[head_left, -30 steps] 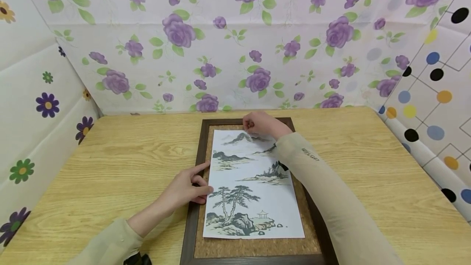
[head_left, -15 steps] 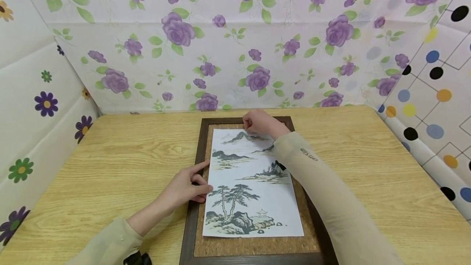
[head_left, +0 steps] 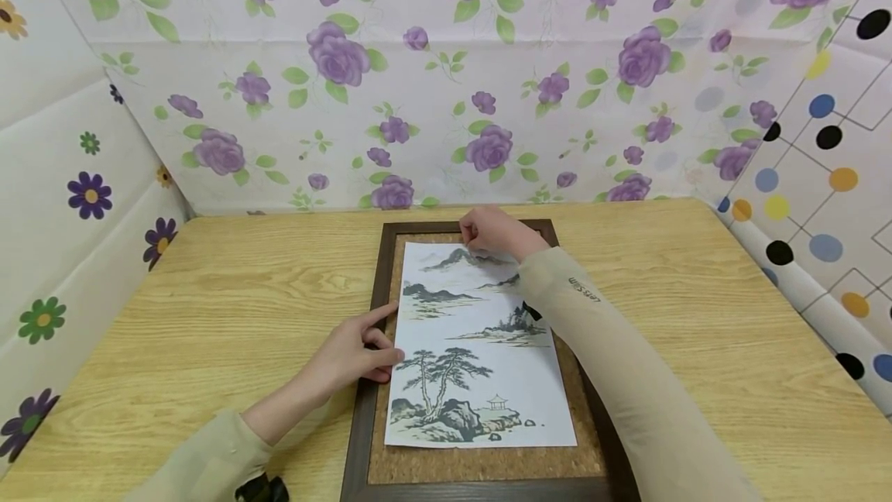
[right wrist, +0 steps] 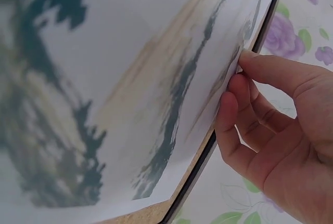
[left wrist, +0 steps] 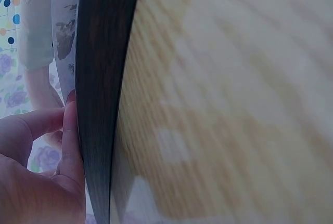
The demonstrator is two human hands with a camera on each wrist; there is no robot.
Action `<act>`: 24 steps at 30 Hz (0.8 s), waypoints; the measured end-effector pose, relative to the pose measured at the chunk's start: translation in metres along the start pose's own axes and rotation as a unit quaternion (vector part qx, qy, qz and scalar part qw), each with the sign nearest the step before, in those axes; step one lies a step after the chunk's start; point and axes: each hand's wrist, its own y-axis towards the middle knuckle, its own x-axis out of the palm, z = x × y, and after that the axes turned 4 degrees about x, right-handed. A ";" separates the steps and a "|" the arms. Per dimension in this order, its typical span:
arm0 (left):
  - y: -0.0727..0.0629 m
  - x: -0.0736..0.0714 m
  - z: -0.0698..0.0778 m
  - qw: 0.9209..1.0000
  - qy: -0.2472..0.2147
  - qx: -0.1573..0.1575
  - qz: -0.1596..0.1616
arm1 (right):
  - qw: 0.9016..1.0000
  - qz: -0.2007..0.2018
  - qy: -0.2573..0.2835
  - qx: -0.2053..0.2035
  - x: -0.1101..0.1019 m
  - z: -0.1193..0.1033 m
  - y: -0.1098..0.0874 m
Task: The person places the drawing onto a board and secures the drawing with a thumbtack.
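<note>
A white sheet with an ink landscape [head_left: 474,378] lies on a brown-framed cork board [head_left: 488,471]. My left hand [head_left: 348,355] is at its left side, index finger and thumb stretched out to the sheet's edge, the other fingers folded under. The left wrist view shows this hand [left wrist: 41,182] against the dark frame [left wrist: 101,78]. My right hand [head_left: 498,235] is at the top edge with curled fingers. In the right wrist view, the thumb and fingers of this hand [right wrist: 286,125] come together at the sheet [right wrist: 130,78]; I cannot tell what lies between them.
The board rests on a light wooden table [head_left: 244,285]. A white cloth with purple roses [head_left: 334,122] hangs behind it. Patterned cloths border the left [head_left: 49,215] and right [head_left: 808,223] sides. My right forearm [head_left: 627,378] crosses the board's right side.
Both hands keep their places on the sheet and board. The view has shifted very slightly; nothing else has visibly moved.
</note>
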 end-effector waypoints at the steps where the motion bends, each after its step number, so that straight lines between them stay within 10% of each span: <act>1: 0.000 0.000 0.000 1.000 0.000 0.000 0.000 | 1.000 0.001 -0.001 -0.001 0.000 0.000 0.000; 24: 0.000 0.000 0.001 1.000 0.003 -0.001 -0.001 | 1.000 0.014 0.000 0.007 0.002 0.002 -0.002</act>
